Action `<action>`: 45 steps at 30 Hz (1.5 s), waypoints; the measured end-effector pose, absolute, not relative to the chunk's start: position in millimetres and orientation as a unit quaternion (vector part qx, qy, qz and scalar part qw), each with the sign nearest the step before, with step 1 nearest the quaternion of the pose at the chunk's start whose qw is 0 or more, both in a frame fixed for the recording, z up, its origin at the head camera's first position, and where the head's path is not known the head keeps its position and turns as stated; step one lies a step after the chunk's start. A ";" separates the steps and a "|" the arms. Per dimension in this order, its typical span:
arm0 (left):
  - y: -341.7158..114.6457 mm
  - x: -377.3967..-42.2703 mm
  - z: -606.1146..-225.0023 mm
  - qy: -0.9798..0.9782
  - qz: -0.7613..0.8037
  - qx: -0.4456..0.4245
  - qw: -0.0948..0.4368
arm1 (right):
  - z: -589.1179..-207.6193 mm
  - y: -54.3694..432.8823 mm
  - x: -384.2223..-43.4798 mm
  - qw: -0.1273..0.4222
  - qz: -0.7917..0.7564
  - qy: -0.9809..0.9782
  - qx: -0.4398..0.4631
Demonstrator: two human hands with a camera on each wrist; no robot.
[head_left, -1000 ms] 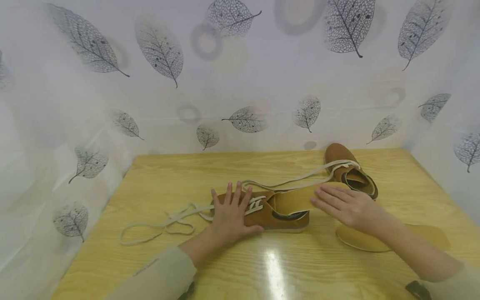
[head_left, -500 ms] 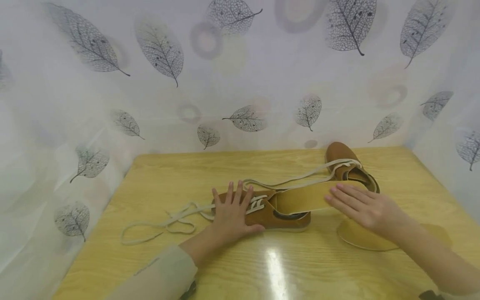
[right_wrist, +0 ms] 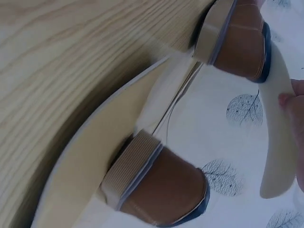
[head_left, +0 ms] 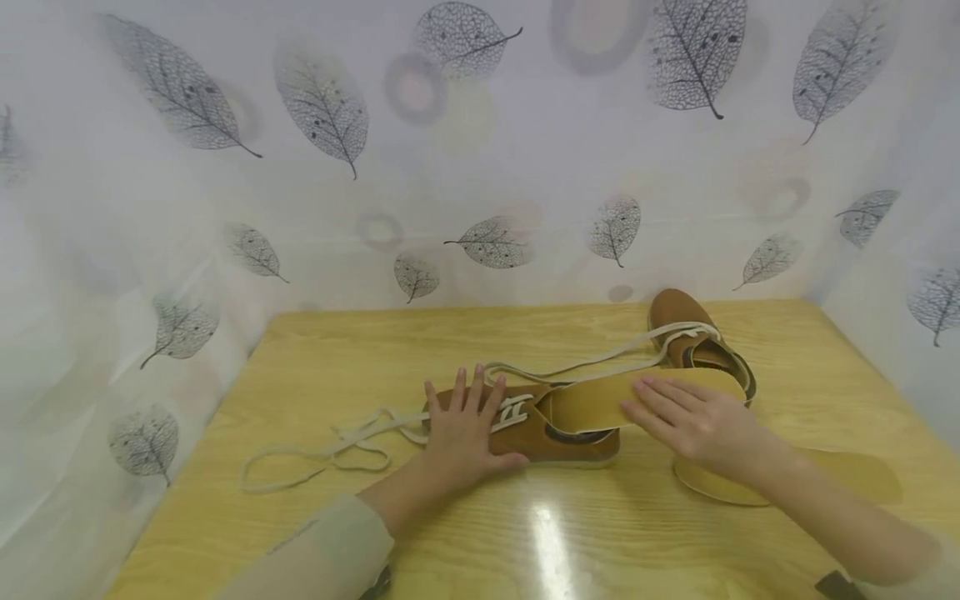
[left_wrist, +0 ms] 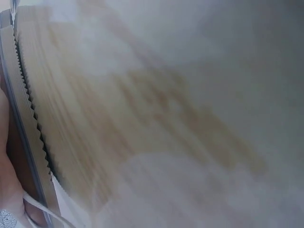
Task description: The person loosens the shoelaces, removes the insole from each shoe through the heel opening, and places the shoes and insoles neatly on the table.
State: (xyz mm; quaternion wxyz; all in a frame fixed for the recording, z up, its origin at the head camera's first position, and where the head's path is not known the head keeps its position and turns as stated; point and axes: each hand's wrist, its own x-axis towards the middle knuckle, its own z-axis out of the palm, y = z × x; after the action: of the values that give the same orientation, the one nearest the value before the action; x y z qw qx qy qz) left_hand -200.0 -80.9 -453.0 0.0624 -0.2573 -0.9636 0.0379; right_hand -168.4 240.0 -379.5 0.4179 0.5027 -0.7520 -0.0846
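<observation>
My left hand (head_left: 463, 429) lies palm down with spread fingers across the toe and laces of a brown lace-up shoe (head_left: 573, 442), which rests on its sole with its toe to the left. A tan insole (head_left: 592, 404) reaches from the shoe's opening out to the right. My right hand (head_left: 693, 421) holds this insole near its middle, fingers over the top face. In the right wrist view the thumb (right_wrist: 285, 99) is against the pale underside. The insole's inner end is hidden in the shoe. In the left wrist view the ribbed sole edge (left_wrist: 28, 104) shows at left.
A second brown shoe (head_left: 682, 321) stands at the back right, its long laces (head_left: 585, 364) trailing left. Another insole (head_left: 720, 483) lies partly under my right forearm. Loose laces (head_left: 285, 479) spread left of the first shoe. A leaf-print sheet (head_left: 480, 150) hangs behind the wooden table (head_left: 420, 533).
The insole has come farther out of the shoe to the right. My right hand moved right, then back left along it, baring more of its outer end. My left hand stays put.
</observation>
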 end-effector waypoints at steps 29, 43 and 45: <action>-80.1 -199.1 -453.4 -0.965 0.038 -0.251 0.061 | -391.5 358.6 -74.1 0.318 -0.027 -0.802 0.505; -77.5 -198.8 -455.3 -0.964 0.040 -0.252 0.072 | -434.3 403.1 -47.2 0.258 0.059 -0.773 0.576; -78.0 -198.8 -454.6 -0.966 0.041 -0.247 0.068 | -443.0 409.7 -47.5 0.271 0.062 -0.771 0.573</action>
State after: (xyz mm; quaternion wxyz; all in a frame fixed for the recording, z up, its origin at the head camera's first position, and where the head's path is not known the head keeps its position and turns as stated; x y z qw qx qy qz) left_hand -198.8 -78.0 -454.6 0.0683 -0.2473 -0.9657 0.0406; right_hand -47.5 409.7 -443.0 0.2713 0.5734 -0.7706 0.0620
